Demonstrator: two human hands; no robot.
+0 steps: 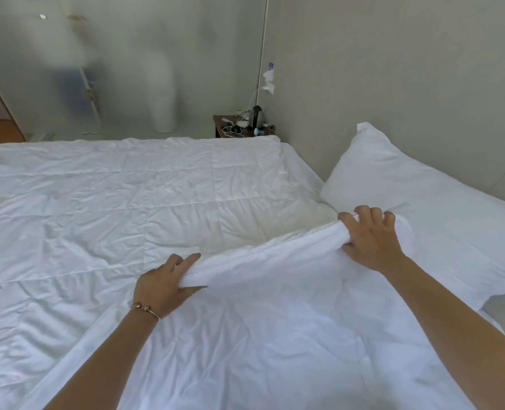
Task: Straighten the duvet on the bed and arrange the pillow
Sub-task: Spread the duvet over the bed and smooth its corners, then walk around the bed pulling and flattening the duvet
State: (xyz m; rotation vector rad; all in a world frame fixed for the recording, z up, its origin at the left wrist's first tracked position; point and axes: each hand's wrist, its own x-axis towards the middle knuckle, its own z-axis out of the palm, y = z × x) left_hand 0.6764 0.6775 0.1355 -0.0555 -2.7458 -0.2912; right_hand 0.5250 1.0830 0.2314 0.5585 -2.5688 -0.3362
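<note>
Fingers (360, 216) of both hands curl into the duvet (156, 202) fold, fingertips hidden.

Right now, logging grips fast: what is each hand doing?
Left hand: grips the duvet fold.
Right hand: grips the same fold, by the pillow.

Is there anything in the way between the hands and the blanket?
No. The left hand and the right hand both grip the folded edge of the duvet. The pillow lies just beyond the right hand.
</note>
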